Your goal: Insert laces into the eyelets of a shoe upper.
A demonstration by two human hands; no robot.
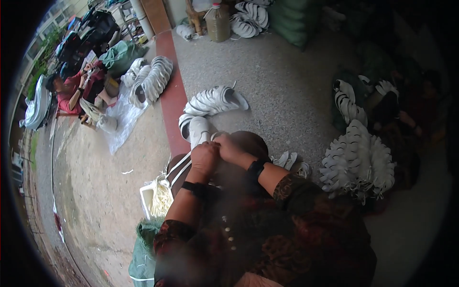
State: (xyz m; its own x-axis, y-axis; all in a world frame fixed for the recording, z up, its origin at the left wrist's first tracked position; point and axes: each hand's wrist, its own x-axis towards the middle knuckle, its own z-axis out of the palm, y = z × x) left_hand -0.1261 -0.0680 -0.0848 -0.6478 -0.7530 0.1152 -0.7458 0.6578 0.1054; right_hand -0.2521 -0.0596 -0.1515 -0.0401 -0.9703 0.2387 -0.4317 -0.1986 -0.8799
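Observation:
A white shoe upper (pixel 200 130) with a rounded end lies just beyond my two hands, over my lap. My left hand (pixel 205 157) is closed at its near edge, with white laces (pixel 179 167) running from it down to the left. Right against it, my right hand (pixel 228 147) is closed too, its fingertips at the upper's edge; what they pinch is partly hidden. The laces lead toward a white box (pixel 147 195) full of pale laces (pixel 161 200) beside my left leg. A curved row of nested white uppers (pixel 213 101) rests on the floor ahead.
Stacks of white uppers stand on the right (pixel 358 158) and far left (pixel 155 81). A co-worker (pixel 71 95) sits at the left by a plastic sheet (pixel 125 122). Green sacks (pixel 292 21) and a jug (pixel 217 24) are at the back; another sack (pixel 143 251) is near left.

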